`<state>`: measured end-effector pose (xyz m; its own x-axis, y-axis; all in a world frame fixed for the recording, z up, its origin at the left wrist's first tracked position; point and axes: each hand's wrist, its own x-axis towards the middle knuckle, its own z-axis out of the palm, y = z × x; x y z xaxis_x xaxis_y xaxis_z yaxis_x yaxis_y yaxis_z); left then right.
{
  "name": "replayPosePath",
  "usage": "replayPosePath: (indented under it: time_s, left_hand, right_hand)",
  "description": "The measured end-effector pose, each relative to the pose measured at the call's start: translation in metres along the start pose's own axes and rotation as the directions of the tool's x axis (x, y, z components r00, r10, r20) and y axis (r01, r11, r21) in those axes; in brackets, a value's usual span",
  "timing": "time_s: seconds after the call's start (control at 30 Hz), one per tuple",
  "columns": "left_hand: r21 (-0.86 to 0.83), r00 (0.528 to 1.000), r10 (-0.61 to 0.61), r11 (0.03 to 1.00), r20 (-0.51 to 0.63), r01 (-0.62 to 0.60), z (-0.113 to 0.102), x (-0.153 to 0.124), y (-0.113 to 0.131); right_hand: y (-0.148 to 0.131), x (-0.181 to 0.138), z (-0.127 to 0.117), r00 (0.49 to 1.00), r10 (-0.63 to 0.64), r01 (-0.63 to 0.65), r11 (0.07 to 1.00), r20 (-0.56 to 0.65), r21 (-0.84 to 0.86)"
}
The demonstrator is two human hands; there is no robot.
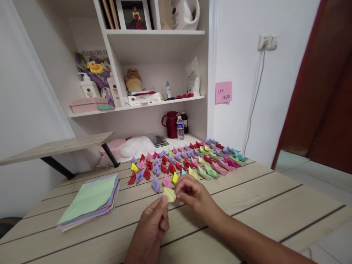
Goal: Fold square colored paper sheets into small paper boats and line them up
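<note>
A small folded piece of pale yellow paper (169, 194) is held above the wooden table (247, 205) between both hands. My left hand (153, 224) pinches its lower left edge with fingers closed. My right hand (192, 194) pinches its right side with thumb and fingertips. Just beyond the hands, several small folded paper boats (189, 161) in red, purple, pink, green and yellow stand in rows running toward the back right. A stack of pastel paper sheets (90, 200), green on top, lies to the left of my left hand.
A raised wooden shelf board (57, 147) on black legs stands at the back left. White wall shelves (154, 101) hold bottles, boxes and a plush toy. A red jug (171, 124) and a water bottle (180, 128) stand behind the boats. The table's right edge drops to the floor.
</note>
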<state>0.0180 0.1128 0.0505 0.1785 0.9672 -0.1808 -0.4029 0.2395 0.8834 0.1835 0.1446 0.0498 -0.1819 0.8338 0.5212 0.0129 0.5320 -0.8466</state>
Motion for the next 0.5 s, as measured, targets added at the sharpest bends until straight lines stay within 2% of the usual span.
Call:
replayPosePath:
  time_s: [0.17,0.3,0.5]
  left_hand:
    - [-0.03,0.999,0.012,0.999,-0.05,-0.014,0.0014,-0.0006,0.0009]
    - [-0.083,0.998,-0.024,0.996,-0.059,0.019,-0.0006,0.0001,0.0011]
    - [-0.136,0.994,-0.11,0.985,0.005,0.11,-0.003,-0.0025,0.0009]
  right_hand:
    - [-0.0034,-0.0016,0.0013,0.997,0.056,-0.059,0.997,0.052,0.056]
    - [-0.0035,-0.0041,0.0034,0.989,0.097,-0.107,0.99,0.107,0.094]
    - [-0.0097,-0.0064,0.0031,0.986,0.039,-0.041,0.999,0.16,0.01]
